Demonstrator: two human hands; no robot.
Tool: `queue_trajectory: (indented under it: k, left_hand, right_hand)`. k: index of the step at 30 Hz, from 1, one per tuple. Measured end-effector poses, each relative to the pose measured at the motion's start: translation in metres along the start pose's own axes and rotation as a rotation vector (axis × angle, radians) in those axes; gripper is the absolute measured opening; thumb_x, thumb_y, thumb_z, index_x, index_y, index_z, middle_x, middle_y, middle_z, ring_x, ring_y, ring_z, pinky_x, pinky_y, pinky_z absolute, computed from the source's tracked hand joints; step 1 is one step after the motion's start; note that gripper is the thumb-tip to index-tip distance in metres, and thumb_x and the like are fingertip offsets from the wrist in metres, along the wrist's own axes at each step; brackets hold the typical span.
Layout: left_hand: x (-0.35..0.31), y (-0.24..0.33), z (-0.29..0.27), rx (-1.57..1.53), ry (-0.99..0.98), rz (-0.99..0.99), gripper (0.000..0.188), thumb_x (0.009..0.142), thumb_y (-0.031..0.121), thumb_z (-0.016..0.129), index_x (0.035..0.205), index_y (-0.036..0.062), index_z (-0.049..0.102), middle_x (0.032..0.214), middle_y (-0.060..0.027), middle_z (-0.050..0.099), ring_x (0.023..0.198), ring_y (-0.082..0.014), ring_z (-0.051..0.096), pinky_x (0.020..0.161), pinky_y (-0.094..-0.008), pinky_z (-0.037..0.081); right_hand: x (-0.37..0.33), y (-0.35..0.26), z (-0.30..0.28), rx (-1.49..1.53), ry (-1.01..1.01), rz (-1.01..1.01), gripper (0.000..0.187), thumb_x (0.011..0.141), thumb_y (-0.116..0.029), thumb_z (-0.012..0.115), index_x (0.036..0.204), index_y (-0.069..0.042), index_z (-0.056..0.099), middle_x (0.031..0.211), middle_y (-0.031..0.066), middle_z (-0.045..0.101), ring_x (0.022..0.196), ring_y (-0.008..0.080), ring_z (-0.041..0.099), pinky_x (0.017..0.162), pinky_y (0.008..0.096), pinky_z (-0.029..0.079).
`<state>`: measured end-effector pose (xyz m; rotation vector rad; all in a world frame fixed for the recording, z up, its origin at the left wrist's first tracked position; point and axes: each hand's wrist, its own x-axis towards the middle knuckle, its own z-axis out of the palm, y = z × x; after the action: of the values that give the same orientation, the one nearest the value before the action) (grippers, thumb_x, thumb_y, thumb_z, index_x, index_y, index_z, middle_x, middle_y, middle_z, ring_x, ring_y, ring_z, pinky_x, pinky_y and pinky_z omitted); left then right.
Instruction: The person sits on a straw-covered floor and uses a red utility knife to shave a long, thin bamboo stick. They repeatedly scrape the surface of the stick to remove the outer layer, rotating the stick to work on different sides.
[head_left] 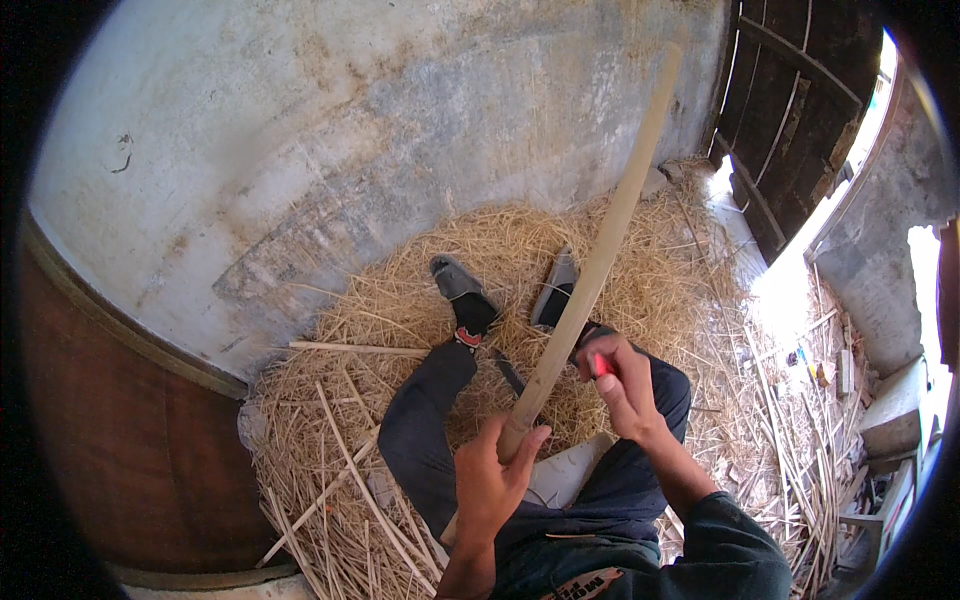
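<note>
My left hand (490,475) is wrapped round the near end of a long, pale bamboo strip (590,275). From there the strip slants up and away to the right, over the straw toward the wall. Just right of the strip, my right hand (625,385) is closed on a red handle (600,365); what the handle belongs to is hidden by the fingers. Between my legs, left of the strip, shows a narrow dark piece (508,372); I cannot tell whether it joins the red handle. A pale, stiff-looking sheet (570,472) lies across my lap below the strip.
My legs are bent, with dark shoes (463,280) on a thick layer of straw shavings (400,290). Thin split sticks (345,450) lie to the left, more on the right. A stained wall (400,130) rises ahead, a dark wooden door (790,110) at far right, a brown panel (130,430) at left.
</note>
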<state>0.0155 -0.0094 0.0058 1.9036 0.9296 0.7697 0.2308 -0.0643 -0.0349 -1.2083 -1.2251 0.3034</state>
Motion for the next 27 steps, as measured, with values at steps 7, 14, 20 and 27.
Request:
queue_trajectory:
  k: [7, 14, 20, 27]
  left_hand:
    - [0.004, 0.006, 0.002, 0.003, 0.023, 0.031, 0.040, 0.093, 0.034, 0.082, 0.105, -0.0018, 0.068, 0.078, -0.0125, 0.072, 0.068, -0.0158, 0.069, 0.061, -0.0324, 0.052]
    - [0.004, 0.011, 0.007, -0.026, 0.042, 0.038, 0.043, 0.092, 0.036, 0.082, 0.106, -0.0024, 0.068, 0.080, -0.0128, 0.073, 0.072, -0.0157, 0.070, 0.063, -0.0326, 0.053]
    - [0.003, 0.007, 0.008, -0.005, 0.062, 0.021, 0.037, 0.096, 0.033, 0.078, 0.102, -0.0020, 0.069, 0.078, -0.0122, 0.071, 0.069, -0.0146, 0.068, 0.061, -0.0335, 0.051]
    - [0.000, 0.010, 0.005, -0.024, 0.015, -0.034, 0.035, 0.098, 0.031, 0.075, 0.098, -0.0028, 0.068, 0.071, -0.0111, 0.067, 0.064, -0.0108, 0.061, 0.055, -0.0332, 0.046]
  right_hand:
    - [-0.010, -0.014, 0.004, -0.363, -0.184, -0.227, 0.033, 0.081, -0.024, 0.085, 0.107, -0.007, 0.071, 0.085, 0.0061, 0.067, 0.067, 0.0251, 0.068, 0.057, 0.0353, 0.053]
    - [-0.009, -0.022, 0.010, -0.423, -0.176, -0.292, 0.036, 0.078, -0.021, 0.085, 0.110, -0.009, 0.073, 0.079, 0.0030, 0.066, 0.062, 0.0212, 0.067, 0.053, 0.0337, 0.053]
    - [-0.004, -0.028, 0.011, -0.449, -0.144, -0.285, 0.032, 0.077, -0.019, 0.086, 0.107, -0.010, 0.074, 0.077, 0.0018, 0.066, 0.062, 0.0202, 0.067, 0.053, 0.0325, 0.053]
    - [-0.002, -0.024, 0.009, -0.459, -0.123, -0.299, 0.034, 0.076, -0.023, 0.087, 0.105, -0.011, 0.075, 0.076, 0.0003, 0.066, 0.061, 0.0192, 0.067, 0.053, 0.0320, 0.052]
